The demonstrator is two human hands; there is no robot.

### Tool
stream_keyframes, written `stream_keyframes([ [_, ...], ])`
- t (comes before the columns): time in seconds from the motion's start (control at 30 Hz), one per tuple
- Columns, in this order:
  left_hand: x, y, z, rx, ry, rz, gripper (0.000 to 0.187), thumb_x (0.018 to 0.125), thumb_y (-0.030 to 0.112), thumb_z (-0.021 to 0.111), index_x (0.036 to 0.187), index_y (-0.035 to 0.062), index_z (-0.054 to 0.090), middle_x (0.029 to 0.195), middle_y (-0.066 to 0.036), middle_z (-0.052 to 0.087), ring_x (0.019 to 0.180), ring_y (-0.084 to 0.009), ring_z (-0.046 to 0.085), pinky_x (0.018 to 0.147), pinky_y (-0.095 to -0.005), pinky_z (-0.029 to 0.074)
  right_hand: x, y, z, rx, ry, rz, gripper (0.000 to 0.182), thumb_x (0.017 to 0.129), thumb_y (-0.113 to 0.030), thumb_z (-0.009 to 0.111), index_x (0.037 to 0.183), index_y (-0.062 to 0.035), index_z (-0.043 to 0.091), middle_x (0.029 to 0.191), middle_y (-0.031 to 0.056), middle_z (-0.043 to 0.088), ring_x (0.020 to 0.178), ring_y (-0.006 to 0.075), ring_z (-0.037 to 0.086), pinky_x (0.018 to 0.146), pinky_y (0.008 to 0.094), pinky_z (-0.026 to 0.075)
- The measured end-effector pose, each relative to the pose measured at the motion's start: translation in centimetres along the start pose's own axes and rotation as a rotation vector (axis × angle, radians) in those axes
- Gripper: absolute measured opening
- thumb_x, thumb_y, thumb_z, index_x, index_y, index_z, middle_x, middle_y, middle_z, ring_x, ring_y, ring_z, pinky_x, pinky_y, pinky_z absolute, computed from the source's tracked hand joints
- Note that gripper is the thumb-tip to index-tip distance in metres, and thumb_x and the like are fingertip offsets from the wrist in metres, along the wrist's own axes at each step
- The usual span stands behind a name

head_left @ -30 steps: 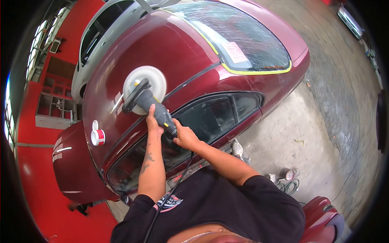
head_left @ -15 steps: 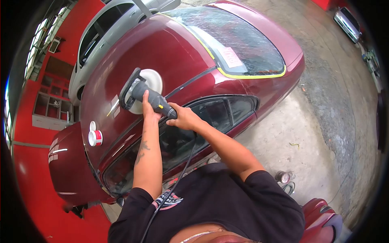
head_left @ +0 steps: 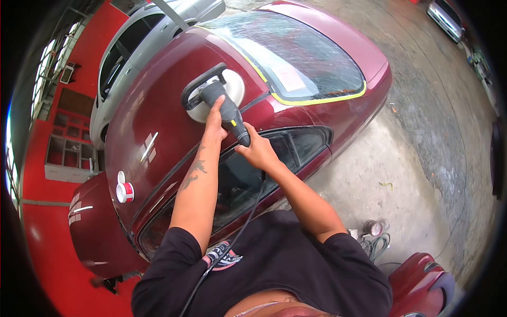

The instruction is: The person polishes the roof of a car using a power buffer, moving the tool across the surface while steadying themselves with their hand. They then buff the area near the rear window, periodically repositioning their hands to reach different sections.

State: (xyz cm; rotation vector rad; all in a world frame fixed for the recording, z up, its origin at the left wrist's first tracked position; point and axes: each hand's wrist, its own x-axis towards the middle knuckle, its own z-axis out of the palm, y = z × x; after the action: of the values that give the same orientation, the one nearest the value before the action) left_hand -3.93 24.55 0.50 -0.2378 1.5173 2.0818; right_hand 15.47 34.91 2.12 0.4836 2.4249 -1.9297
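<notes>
A dark grey electric polisher (head_left: 226, 108) with a white round pad (head_left: 232, 87) lies flat on the roof of a maroon car (head_left: 158, 116), close to the taped windscreen (head_left: 288, 53). My left hand (head_left: 214, 126) grips the polisher's body just behind the loop handle. My right hand (head_left: 257, 153) holds the tail end of the grip, where the black cord (head_left: 240, 232) leaves and runs down past my chest. Both arms reach out over the side windows.
A red and white tub (head_left: 125, 192) with its lid stands on the roof at the left. A silver car (head_left: 132, 47) is parked beyond. Concrete floor (head_left: 401, 174) lies to the right, with a small can (head_left: 374, 227) and coiled hose. A red wall is at left.
The polisher has slid across the roof toward the windscreen, up and to the right. Both hands moved with it and my arms are stretched further.
</notes>
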Motion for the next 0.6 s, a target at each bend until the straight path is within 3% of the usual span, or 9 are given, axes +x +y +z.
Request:
stream_keyframes([
  [0.1, 0.9, -0.8, 2.8, 0.030, -0.034, -0.013, 0.047, 0.091, 0.045, 0.076, 0.113, 0.0072, 0.058, 0.084, -0.012, 0.066, 0.070, -0.0298, 0.069, 0.067, -0.0470, 0.060, 0.3, 1.3, -0.8, 0.011, 0.086, -0.006, 0.090, 0.084, -0.031, 0.079, 0.159, -0.0083, 0.035, 0.105, 0.0308, 0.072, 0.100, 0.0435, 0.073, 0.091, 0.0475, 0.055],
  [0.13, 1.0, -0.9, 3.3, 0.035, -0.066, -0.082, 0.049, 0.088, 0.042, 0.081, 0.119, 0.0098, 0.062, 0.094, -0.006, 0.068, 0.081, -0.0228, 0.070, 0.074, -0.0428, 0.059, 0.3, 1.3, -1.3, 0.021, 0.098, 0.006, 0.091, 0.084, -0.030, 0.079, 0.160, -0.0080, 0.034, 0.103, 0.0299, 0.073, 0.096, 0.0419, 0.074, 0.089, 0.0470, 0.055],
  [0.27, 1.4, -1.2, 6.0, 0.086, -0.084, -0.125, 0.051, 0.086, 0.041, 0.085, 0.117, 0.0078, 0.063, 0.092, -0.007, 0.069, 0.077, -0.0231, 0.069, 0.073, -0.0432, 0.059, 0.6, 2.2, -2.0, 0.066, 0.154, 0.024, 0.090, 0.084, -0.026, 0.078, 0.160, -0.0087, 0.032, 0.093, 0.0249, 0.073, 0.077, 0.0333, 0.076, 0.078, 0.0437, 0.058],
  [0.37, 2.8, -1.9, 5.8, 0.136, -0.088, -0.094, 0.051, 0.091, 0.048, 0.075, 0.110, 0.0035, 0.059, 0.081, -0.013, 0.067, 0.068, -0.0295, 0.069, 0.065, -0.0449, 0.061, 0.8, 2.5, -2.0, 0.121, 0.162, 0.004, 0.091, 0.083, -0.024, 0.078, 0.161, -0.0094, 0.032, 0.088, 0.0215, 0.073, 0.069, 0.0275, 0.074, 0.071, 0.0412, 0.059],
  [0.6, 0.1, 1.6, 2.7, 0.034, -0.138, -0.098, 0.068, 0.089, 0.061, 0.073, 0.116, -0.0003, 0.060, 0.092, -0.019, 0.069, 0.081, -0.0361, 0.073, 0.072, -0.0516, 0.063, 1.1, 0.7, -0.5, 0.221, 0.039, -0.022, 0.090, 0.082, -0.022, 0.078, 0.159, -0.0072, 0.035, 0.086, 0.0186, 0.072, 0.067, 0.0243, 0.073, 0.067, 0.0380, 0.058],
])
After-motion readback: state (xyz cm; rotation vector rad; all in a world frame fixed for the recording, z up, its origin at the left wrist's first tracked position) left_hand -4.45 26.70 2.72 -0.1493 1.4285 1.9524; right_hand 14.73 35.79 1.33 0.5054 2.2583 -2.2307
